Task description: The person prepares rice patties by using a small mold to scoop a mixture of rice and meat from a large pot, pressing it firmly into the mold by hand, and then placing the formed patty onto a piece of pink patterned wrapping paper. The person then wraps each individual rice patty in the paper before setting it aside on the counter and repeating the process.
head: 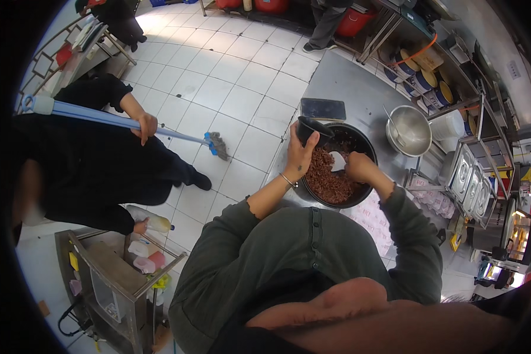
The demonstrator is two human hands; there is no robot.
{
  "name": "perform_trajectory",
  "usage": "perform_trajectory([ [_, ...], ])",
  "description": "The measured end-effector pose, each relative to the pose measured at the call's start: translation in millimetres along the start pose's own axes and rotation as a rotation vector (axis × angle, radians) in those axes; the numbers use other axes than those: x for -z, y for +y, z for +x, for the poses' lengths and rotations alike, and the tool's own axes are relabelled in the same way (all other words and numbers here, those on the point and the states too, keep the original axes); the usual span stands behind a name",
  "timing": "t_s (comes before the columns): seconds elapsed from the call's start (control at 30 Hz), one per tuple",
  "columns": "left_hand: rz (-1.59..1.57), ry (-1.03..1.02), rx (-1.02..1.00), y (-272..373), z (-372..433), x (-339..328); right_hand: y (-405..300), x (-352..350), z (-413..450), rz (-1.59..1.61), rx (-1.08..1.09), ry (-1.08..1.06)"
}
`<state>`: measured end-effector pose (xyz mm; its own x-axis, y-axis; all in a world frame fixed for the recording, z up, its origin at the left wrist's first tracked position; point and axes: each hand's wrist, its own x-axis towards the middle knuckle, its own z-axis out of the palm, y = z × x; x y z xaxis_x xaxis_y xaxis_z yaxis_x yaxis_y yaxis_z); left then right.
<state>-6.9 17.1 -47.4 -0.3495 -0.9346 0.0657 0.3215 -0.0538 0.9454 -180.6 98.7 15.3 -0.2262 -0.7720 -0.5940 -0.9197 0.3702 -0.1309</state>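
My left hand (pixel 300 152) holds a small black bowl (pixel 313 129), tilted, over the left rim of a large black pot (pixel 373 152). Reddish-brown cooked grain, perhaps rice, (pixel 329 181) lies in the pot. My right hand (pixel 362 168) grips a white scoop or paddle (pixel 337 161), whose blade rests in the grain; its handle is hidden by the fingers. Just beyond the pot lies a dark rectangular object (pixel 323 109), perhaps a tablet or a tray. A steel bowl (pixel 408 131) with a utensil in it stands to the right of the pot.
The pot stands on a steel counter (pixel 340 77). To the left, a co-worker in dark clothes (pixel 101 163) holds a mop (pixel 217 145) and a bottle (pixel 152 220). A steel cart (pixel 137 283) stands at lower left. Lidded steel pans (pixel 469 181) are at right; another person (pixel 325 26) stands beyond the counter.
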Motion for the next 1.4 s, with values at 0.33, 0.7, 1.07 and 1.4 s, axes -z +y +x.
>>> perform_trajectory([
  [0.33,0.164,0.018,0.049,-9.4,-0.9,3.6,-45.6,-19.6,-9.1,0.022,0.153,0.214],
  [0.7,0.045,0.032,0.032,-15.8,-1.8,2.0,-50.4,-36.8,-25.6,-0.026,0.134,0.195],
  [1.07,0.004,0.060,0.062,-15.1,-2.5,2.6,6.7,-27.6,-19.7,0.243,0.378,0.247],
  [1.4,0.242,0.137,0.099,-9.6,-10.8,-6.9,-35.5,3.1,-32.8,-0.052,0.051,0.198],
])
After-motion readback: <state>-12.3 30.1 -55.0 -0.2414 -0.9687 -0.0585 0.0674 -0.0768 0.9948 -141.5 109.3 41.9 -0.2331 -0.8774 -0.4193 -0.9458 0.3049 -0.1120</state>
